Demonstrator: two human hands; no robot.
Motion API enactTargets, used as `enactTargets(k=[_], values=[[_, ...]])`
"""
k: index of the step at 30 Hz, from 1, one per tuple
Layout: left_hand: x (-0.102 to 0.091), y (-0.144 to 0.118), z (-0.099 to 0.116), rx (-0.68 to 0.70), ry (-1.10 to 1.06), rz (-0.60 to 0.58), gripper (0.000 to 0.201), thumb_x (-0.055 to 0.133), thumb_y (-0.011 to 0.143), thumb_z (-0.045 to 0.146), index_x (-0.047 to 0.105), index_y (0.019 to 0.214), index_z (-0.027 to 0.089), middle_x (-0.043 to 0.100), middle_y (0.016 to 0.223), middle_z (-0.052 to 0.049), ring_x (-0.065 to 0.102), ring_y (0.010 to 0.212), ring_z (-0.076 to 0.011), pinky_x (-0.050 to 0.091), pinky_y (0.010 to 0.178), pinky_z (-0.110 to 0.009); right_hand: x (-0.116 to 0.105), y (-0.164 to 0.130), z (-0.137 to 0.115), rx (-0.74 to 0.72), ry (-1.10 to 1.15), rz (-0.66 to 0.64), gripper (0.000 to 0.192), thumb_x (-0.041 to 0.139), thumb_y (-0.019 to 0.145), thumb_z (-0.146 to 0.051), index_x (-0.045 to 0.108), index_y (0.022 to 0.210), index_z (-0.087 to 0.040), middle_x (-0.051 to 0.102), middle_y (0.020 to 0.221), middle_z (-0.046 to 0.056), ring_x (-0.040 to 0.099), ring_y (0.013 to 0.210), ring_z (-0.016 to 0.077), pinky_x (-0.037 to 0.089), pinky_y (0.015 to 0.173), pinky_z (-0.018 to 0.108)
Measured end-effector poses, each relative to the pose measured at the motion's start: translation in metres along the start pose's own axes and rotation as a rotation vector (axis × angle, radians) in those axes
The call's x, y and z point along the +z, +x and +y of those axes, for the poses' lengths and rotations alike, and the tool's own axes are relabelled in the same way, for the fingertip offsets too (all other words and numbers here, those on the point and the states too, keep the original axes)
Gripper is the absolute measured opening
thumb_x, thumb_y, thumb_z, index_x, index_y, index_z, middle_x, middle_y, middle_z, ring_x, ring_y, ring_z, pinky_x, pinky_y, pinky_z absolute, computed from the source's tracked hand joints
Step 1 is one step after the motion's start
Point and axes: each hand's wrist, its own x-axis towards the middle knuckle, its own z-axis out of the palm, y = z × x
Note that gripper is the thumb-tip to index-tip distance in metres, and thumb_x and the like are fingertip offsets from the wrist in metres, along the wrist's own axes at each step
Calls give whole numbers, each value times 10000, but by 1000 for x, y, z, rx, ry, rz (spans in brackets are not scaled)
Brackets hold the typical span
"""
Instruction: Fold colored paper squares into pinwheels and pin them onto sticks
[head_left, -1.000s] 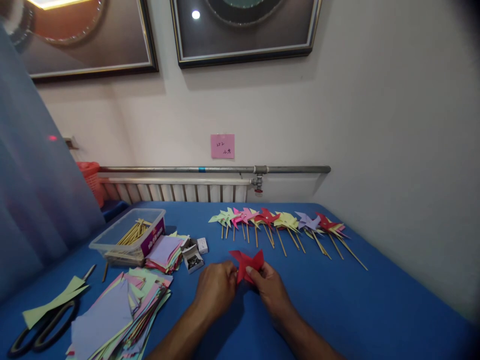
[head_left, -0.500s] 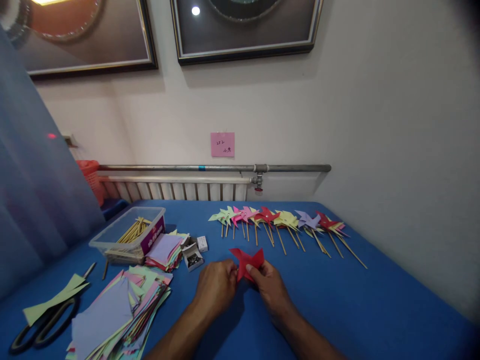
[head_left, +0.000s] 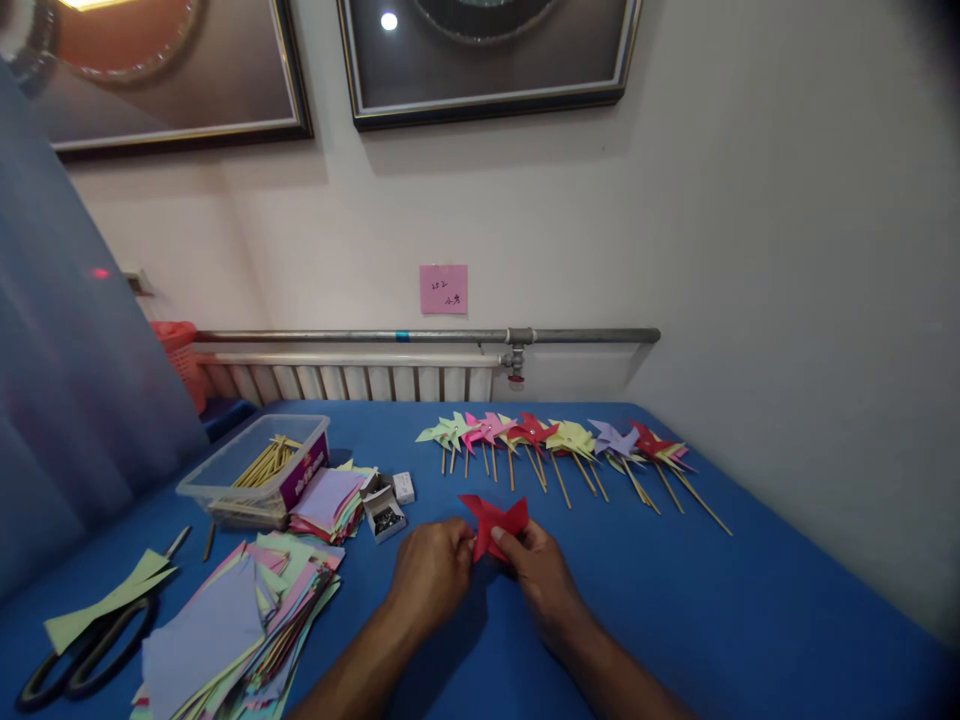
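A red paper pinwheel (head_left: pixel 489 520), its corners folded in, is held up over the blue table. My right hand (head_left: pixel 544 570) grips it from the right, with the thumb pressed on its front near the middle. My left hand (head_left: pixel 435 570) is closed at the pinwheel's left edge, fingertips pinched together; what lies between them, if anything, is hidden. To the left of my left hand stands an open small box of dark metal pins (head_left: pixel 387 520), beside a small white box (head_left: pixel 403 487).
Finished pinwheels on sticks (head_left: pixel 532 432) lie in a row at the back right. At left are a clear tub (head_left: pixel 307 465) of sticks, small paper squares (head_left: pixel 330 500), a larger paper stack (head_left: pixel 206 625) and scissors (head_left: pixel 112 645) under green paper. A radiator pipe (head_left: pixel 450 337) runs behind.
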Motion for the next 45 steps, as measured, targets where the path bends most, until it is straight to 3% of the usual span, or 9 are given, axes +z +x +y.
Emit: enactTargets(k=[8, 14, 25, 38, 45], values=[[-1, 0, 1, 8, -77, -14, 223, 560, 966, 121, 678, 789, 189, 603, 685, 16, 507, 670, -152, 245, 657, -308, 2, -3, -6, 47, 40, 1, 470, 1000, 633, -499, 796, 926, -193, 842, 924, 69, 745, 820, 257, 570, 764, 346], [1, 0, 0, 1, -132, -25, 240, 545, 959, 131, 642, 749, 195, 580, 678, 13, 483, 668, -156, 253, 659, -303, 1, -2, -4, 50, 47, -9, 467, 978, 652, -475, 812, 985, -193, 841, 954, 83, 768, 892, 292, 574, 750, 344], [-3, 6, -14, 3, -145, -72, 244, 529, 976, 205, 661, 771, 199, 598, 693, 3, 520, 685, -170, 264, 661, -308, -3, 1, -9, 33, 64, 39, 384, 967, 648, -420, 780, 891, -190, 749, 760, -1, 647, 657, 170, 534, 670, 293], [-13, 5, -14, -15, -267, -259, 181, 587, 882, 218, 634, 709, 198, 494, 619, 52, 413, 619, -138, 263, 603, -289, -5, 1, -16, 90, 62, -66, 418, 994, 631, -419, 771, 890, -177, 749, 760, 5, 645, 647, 165, 525, 657, 293], [-11, 7, -14, -74, -357, -276, 150, 624, 849, 217, 636, 700, 198, 483, 593, 63, 390, 593, -128, 270, 589, -275, -2, -1, -23, 100, 78, -104, 453, 1012, 641, -473, 755, 881, -186, 742, 750, -2, 651, 648, 162, 532, 661, 290]])
